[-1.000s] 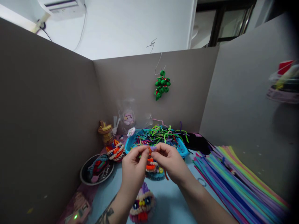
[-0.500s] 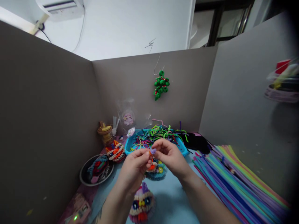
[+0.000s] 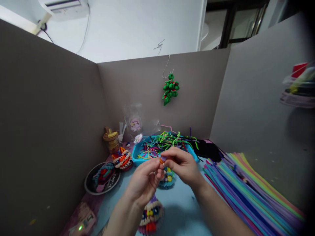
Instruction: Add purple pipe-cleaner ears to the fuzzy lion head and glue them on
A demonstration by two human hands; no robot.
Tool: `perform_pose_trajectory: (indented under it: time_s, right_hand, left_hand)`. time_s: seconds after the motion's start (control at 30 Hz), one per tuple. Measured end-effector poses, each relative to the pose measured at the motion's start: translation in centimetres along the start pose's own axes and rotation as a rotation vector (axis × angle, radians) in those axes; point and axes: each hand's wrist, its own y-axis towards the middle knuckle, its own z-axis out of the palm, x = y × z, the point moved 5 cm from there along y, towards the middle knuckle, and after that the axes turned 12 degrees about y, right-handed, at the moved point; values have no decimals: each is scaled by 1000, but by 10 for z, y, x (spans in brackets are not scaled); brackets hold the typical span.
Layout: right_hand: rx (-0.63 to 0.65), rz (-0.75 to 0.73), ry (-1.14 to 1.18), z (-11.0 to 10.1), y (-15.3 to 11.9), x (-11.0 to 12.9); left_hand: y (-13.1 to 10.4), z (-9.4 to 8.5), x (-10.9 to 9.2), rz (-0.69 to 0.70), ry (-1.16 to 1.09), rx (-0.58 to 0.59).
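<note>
My left hand (image 3: pixel 146 182) and my right hand (image 3: pixel 184 167) meet above the middle of the table. Between their pinched fingertips is a small orange and purple piece of pipe cleaner (image 3: pixel 162 159), mostly covered by the fingers. Both hands grip it, thumbs against forefingers. Below my left wrist stands a fuzzy pipe-cleaner animal head (image 3: pixel 150 216) with blue eyes, a yellow nose and a red mouth, partly hidden by the forearm. Behind the hands sits another pipe-cleaner figure (image 3: pixel 168 179), blue-green with yellow parts, partly covered.
A blue tray (image 3: pixel 134 154) heaped with pipe-cleaner offcuts stands at the back. Long pipe cleaners (image 3: pixel 246 188) lie at right. At left are a metal bowl (image 3: pixel 89 189), an orange-and-cream figure (image 3: pixel 123 160) and a lidded cup (image 3: pixel 112 141). Grey panels (image 3: pixel 147 85) enclose the table.
My right fingers have curled further over the small piece, covering more of its purple part. My left hand has shifted slightly right, hiding more of the animal head below.
</note>
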Motion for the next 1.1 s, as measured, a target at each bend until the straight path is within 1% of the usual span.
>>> perform_pose_trajectory:
  time_s: [0.1,0.17,0.27,0.33,0.37,0.4,0.47,0.57,0.63,0.67,0.73,0.8,0.87,0.93,1.03,1.1]
  right_hand:
    - [-43,-16,26,-1,2,3]
    - [-69,9,73,0,2,1]
    - [-134,103,130,1,0,-6]
    - [-192,182,150,1,-1,-11]
    - [-220,219,155,0,-1,-14]
    - [-245,249,157,0,-1,-16]
    - [-287,284,162,0,-1,-18]
    - [-326,316,200,1,0,-18]
    - [-329,341,234,3,-1,-17]
    - [-325,352,244,5,-1,-15]
    - [-319,375,242,7,-2,-12]
    - [-316,397,230,7,-2,-9]
    - [-299,403,222,7,-2,-7]
    - [-264,396,220,7,0,-5]
    - [-222,399,236,9,1,-3]
    - [-215,389,257,10,2,-2]
  left_hand:
    - [0,1,1,-3,9,32]
    - [1,0,2,-3,18,42]
    - [4,-1,4,17,52,39]
    - [6,-1,4,71,109,47]
    - [7,-1,4,122,149,40]
    - [8,-2,2,188,202,19]
    - [8,-5,-3,372,370,-65]
    - [-1,-6,-15,739,761,-233]
    - [-10,-3,-18,970,1010,-296]
    - [-13,-2,-19,1059,1102,-313]
    - [-18,0,-19,1185,1212,-329]
    - [-21,0,-20,1259,1243,-349]
    - [-22,0,-22,1268,1229,-367]
    - [-20,-2,-24,1199,1175,-389]
    - [-12,-9,-25,964,1002,-413]
    - [-4,-14,-21,781,842,-372]
